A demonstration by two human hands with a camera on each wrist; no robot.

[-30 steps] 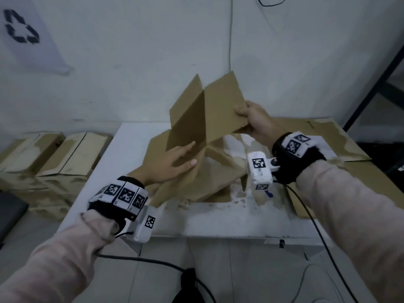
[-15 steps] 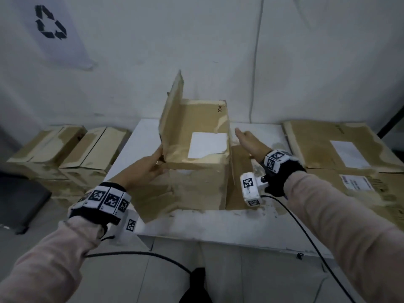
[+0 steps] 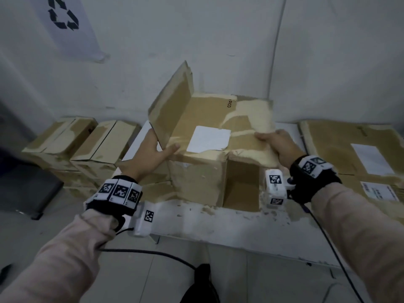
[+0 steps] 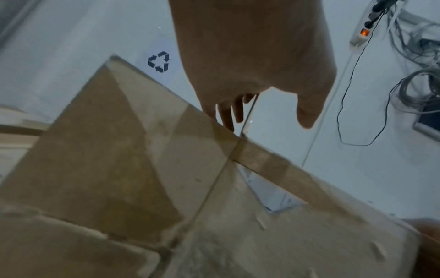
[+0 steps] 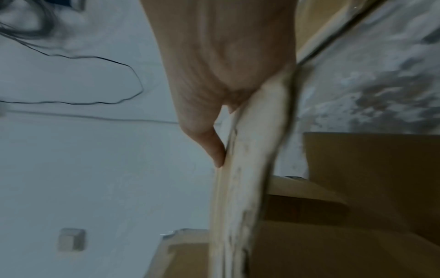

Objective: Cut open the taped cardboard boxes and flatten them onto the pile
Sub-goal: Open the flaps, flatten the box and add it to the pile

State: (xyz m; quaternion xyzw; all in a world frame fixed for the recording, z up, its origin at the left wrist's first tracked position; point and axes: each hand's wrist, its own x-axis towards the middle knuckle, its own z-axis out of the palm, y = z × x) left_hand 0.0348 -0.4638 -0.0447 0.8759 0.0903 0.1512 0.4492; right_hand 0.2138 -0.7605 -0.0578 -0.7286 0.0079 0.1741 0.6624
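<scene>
Gripping the opened box [image 3: 209, 136] on the desk [image 3: 218, 224] with both hands, left hand [image 3: 153, 154] at its flap, right hand [image 3: 277, 145] pinching its right edge; flattened pile [image 3: 349, 145] started, taped boxes [image 3: 87, 145] left.

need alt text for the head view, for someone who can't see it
Two bare hands hold a brown cardboard box, cut open, on a white table: the left hand grips an upright flap, the right hand its right edge. Flattened cardboard lies on the right, and taped boxes sit on the left.
</scene>
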